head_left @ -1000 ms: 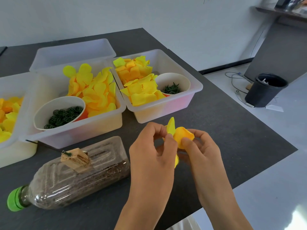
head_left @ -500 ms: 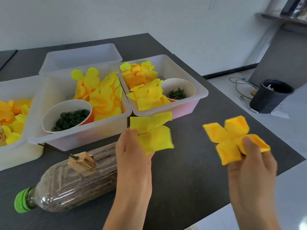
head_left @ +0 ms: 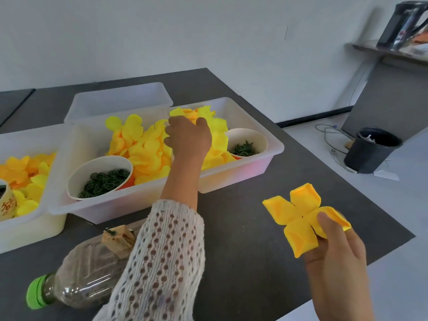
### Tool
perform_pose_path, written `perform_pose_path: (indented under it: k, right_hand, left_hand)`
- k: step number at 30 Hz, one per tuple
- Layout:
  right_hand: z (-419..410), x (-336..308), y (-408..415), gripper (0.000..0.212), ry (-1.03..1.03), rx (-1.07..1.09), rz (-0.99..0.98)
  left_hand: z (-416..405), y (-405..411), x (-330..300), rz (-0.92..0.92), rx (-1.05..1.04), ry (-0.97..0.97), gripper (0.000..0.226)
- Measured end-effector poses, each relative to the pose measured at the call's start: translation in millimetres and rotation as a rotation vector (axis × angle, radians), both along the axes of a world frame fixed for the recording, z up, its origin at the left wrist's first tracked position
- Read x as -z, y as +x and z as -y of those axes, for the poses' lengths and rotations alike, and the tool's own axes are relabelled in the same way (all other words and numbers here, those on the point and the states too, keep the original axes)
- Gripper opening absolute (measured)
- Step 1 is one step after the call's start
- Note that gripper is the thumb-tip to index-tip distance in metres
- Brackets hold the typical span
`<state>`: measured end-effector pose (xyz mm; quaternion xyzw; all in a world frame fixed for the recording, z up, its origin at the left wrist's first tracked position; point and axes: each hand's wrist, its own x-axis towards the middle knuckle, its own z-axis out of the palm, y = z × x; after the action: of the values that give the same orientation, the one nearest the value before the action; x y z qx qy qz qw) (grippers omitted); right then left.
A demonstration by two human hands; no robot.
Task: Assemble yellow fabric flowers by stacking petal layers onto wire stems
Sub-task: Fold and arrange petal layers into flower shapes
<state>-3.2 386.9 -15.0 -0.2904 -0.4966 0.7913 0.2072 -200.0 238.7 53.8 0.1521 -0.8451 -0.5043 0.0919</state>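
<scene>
Right hand (head_left: 335, 258) pinches petal layer (head_left: 298, 218); left hand (head_left: 188, 137) over bin (head_left: 254, 167).

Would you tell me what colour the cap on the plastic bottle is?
Bright green; the cap shows at lower left in the head view, its only view.

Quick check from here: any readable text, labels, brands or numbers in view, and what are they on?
Nothing can be read for certain.
Orange characters on the white paper cup at the left edge: too blurred and cut off.
Red-and-white mark on the dark object on the wall shelf: too blurred.
</scene>
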Motion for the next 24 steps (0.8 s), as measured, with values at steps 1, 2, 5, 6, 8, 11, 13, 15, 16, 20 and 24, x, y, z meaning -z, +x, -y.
perform_pose_path:
  k: [1,2,5,6,8,11,13,15,16,20,24]
  right_hand:
    - [1,0,0,0.009,-0.009,-0.014,-0.007]
    - [2,0,0,0.009,-0.012,-0.029,-0.02]
    - [6,2,-1,0.017,0.064,-0.093,-0.053]
    - [9,3,-2,0.021,0.108,-0.126,-0.067]
    - [15,1,-2,0.02,0.158,-0.197,-0.092]
    - [23,-4,-2,0.024,0.223,-0.327,-0.112]
    - [26,-6,-2,0.034,0.26,-0.421,-0.111]
    - [28,-8,0,0.03,0.192,-0.534,-0.165]
    - [30,-9,1,0.026,0.15,-0.582,-0.205]
    - [39,-10,3,0.027,0.183,-0.659,-0.252]
    - [48,-17,8,0.024,0.484,-0.649,-0.163]
  left_hand:
    - [2,4,1,-0.01,-0.02,-0.103,0.049]
    - [4,12,2,-0.069,-0.034,-0.177,0.052]
    - [11,56,4,-0.407,0.102,-0.172,0.038]
    - [13,76,5,-0.49,0.214,-0.109,0.03]
    - [14,113,8,-0.526,0.493,-0.05,0.02]
    - [11,152,21,-0.46,0.796,-0.192,0.012]
    - [7,163,32,-0.447,0.813,-0.323,0.012]
    - [7,167,40,-0.45,0.723,-0.323,0.014]
    - [8,168,43,-0.457,0.671,-0.309,0.017]
    - [14,166,44,-0.497,0.517,-0.289,0.03]
    - [17,166,39,-0.503,0.447,-0.326,0.027]
